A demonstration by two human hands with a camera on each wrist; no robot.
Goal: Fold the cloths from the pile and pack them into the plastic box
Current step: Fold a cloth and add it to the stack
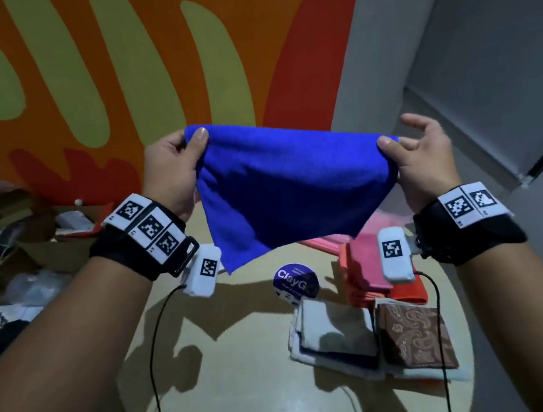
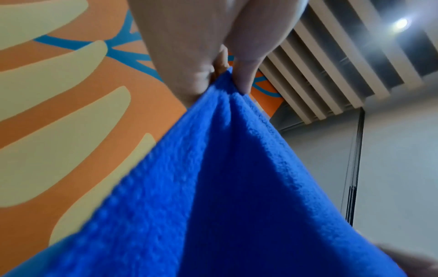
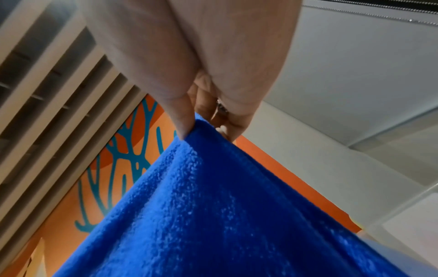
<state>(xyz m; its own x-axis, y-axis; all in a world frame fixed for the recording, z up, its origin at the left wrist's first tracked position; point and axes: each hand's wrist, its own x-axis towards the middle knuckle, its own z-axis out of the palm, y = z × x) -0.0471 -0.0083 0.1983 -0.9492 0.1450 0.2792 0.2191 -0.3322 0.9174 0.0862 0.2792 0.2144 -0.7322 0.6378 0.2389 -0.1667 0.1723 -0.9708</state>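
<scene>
Both hands pinch the blue microfibre cloth (image 1: 278, 191) by its top corners: left hand (image 1: 172, 174) thumb over finger, right hand (image 1: 424, 154) likewise with its other fingers spread. Cloth hangs in the air above the round table (image 1: 232, 366), over the folded cloths (image 1: 368, 324). No plastic box visible. Recommendation: level the corners, keep the top edge taut, then bring them together squarely.

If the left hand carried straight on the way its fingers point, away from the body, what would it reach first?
Most likely the painted wall. The left hand pinches one top corner of the blue cloth in mid-air, above the round table, and nothing shows between its knuckles and that wall. How far off the wall is cannot be told.
</scene>
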